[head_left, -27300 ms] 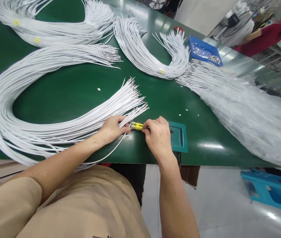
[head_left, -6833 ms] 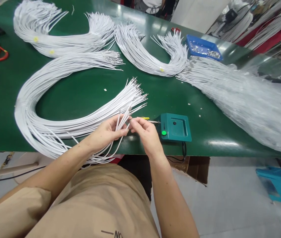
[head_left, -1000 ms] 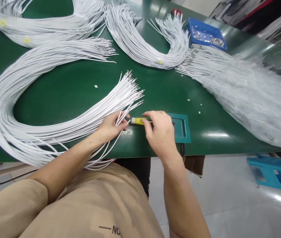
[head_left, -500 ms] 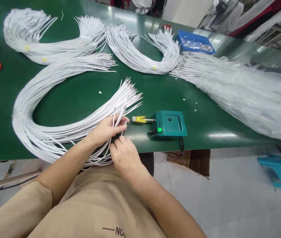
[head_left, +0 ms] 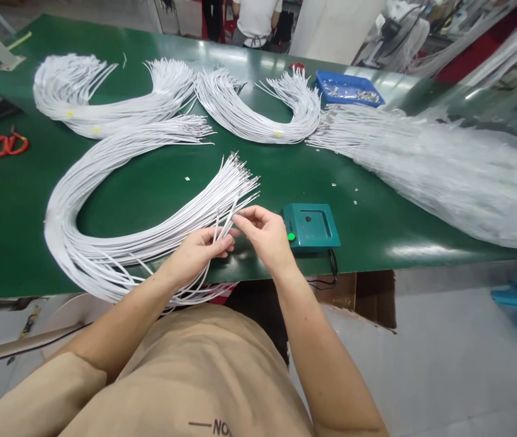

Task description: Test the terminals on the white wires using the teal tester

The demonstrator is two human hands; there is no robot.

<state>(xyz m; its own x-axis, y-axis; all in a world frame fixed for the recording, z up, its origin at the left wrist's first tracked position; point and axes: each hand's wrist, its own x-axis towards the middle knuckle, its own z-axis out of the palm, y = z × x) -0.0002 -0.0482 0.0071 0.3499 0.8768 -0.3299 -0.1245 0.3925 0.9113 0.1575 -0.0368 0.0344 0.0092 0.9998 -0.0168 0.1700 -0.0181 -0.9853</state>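
Observation:
Several white cables lie between the thumb and fingers of my left hand (head_left: 198, 252), near the table's front edge. My right hand (head_left: 266, 233) is just to the right, its thumb and index finger pinched at the cables' upper part. Behind my hands a large curved bundle of white cables (head_left: 64, 200) has its loose ends pointing up and right. A teal device (head_left: 316, 226) with a lit green button stands right of my right hand, which hides its left side.
More curved white cable bundles (head_left: 258, 121) lie further back. A blue tray (head_left: 349, 88) of small metal parts stands at the back right, beside a long plastic-covered bundle (head_left: 445, 164). Red-handled scissors (head_left: 7, 144) lie at left. A person (head_left: 257, 21) is beyond the green table (head_left: 222, 152).
My right hand has moved up and right from below my left hand to the cables' upper part, now covering the yellow-tipped tool. The camera view has shifted slightly.

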